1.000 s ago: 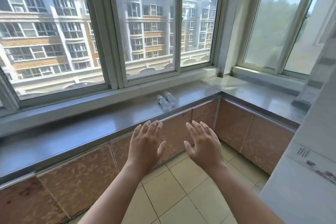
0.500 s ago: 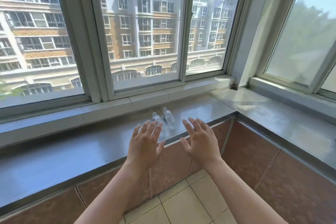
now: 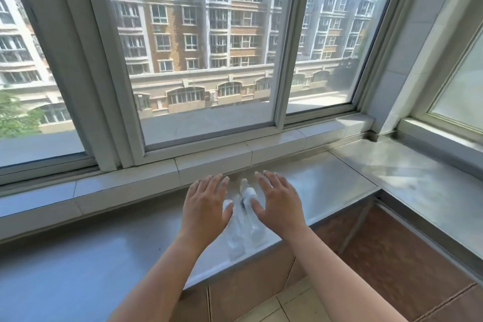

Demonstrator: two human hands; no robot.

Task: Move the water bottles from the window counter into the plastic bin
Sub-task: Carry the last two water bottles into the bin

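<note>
Evidently caught the left hand and the right hand both spread, fingers straight and apart, palms down, gripping nothing. Found the two water bottles lying on their sides in the gap between the hands, partly under the thumbs, caps pointing out past the fingertips towards the window, bases back by the wrists at the very front edge of the surface. Could not tell thumbs touching plastic from thumbs merely hanging above it. Saw no plastic bin anywhere, so judged the carry to need a turn away from the window.

Judged the main risk to be rolling: round, clear bottles lying loose, bases close to the drop below the wrists, and one clumsy nudge from a palm or thumb enough to send a bottle off onto the floor tiles. Reckoned a second risk in the closeness of the pair: touching or nearly so, with little room for fingers between them and a sideways shove to the neighbour likely on closing round either one. Suspected thin walls too, apt to buckle under a hard squeeze and slip from a slack one. Thought glare off the metal a further nuisance, blurring the clear outlines. Guessed a grip round each middle, one bottle per hand, to be safest
</note>
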